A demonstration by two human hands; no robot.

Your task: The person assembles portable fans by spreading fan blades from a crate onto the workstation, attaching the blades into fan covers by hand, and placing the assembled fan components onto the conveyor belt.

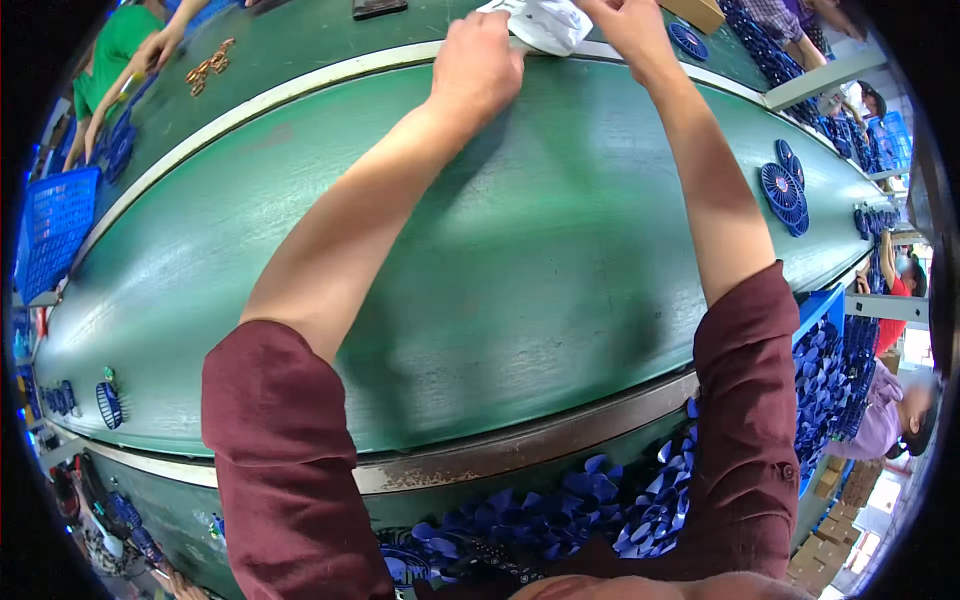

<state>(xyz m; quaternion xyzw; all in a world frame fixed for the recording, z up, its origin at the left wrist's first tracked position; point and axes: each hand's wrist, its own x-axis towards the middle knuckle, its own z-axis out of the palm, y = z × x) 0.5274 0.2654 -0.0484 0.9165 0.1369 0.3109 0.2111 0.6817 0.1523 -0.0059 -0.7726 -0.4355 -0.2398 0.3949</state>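
Both my arms reach across a green conveyor belt [520, 260] to its far edge. There a crumpled white plastic bag [552, 24] with dark markings lies, cut off by the top of the head view. My left hand [478, 62] is closed at the bag's left side, its fingers curled against it. At the bag's right side, my right hand [632, 32] has its fingers bent together on the plastic; the fingertips are partly out of view. What the bag contains is hidden.
Blue round fan guards [783, 190] lie on the belt to the right, another guard [109, 404] at left. Blue fan blades [640, 490] are heaped below the near rail. Copper-coloured parts [208, 68] and a cardboard box [698, 12] sit beyond. Co-workers flank the line.
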